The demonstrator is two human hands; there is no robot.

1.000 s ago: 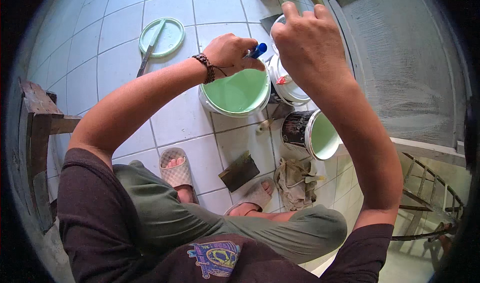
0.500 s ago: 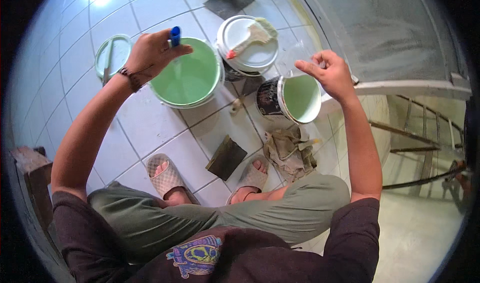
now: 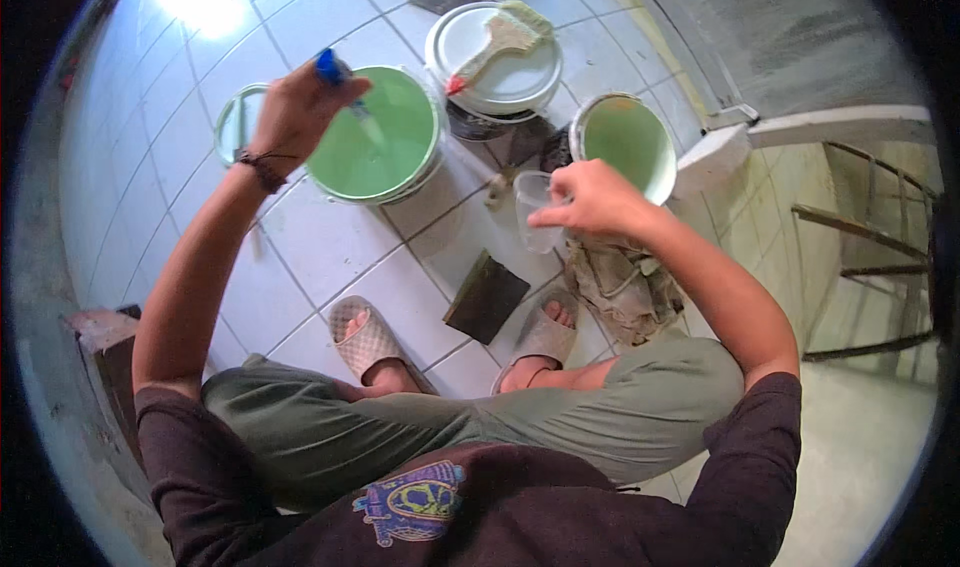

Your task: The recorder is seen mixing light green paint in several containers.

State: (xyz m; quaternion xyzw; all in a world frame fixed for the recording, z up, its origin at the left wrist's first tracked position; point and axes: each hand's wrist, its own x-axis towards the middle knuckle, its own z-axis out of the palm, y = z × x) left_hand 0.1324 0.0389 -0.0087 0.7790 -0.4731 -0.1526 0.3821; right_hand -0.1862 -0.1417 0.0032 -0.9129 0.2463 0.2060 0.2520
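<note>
Two hands work over white floor tiles (image 3: pixel 300 237). Upper left, the left hand (image 3: pixel 295 107) grasps a blue-handled tool (image 3: pixel 333 70) dipped in a green paint bucket (image 3: pixel 378 135). At centre, the right hand (image 3: pixel 595 199) grips a clear plastic cup (image 3: pixel 530 207) beside a smaller paint can (image 3: pixel 628 139).

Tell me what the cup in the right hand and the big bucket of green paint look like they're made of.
The cup in the right hand looks like thin clear plastic: the floor tiles show through its wall. The bucket seems to be white plastic with a smooth, slightly glossy rim, though paint hides most of it, so metal cannot be ruled out.
</note>
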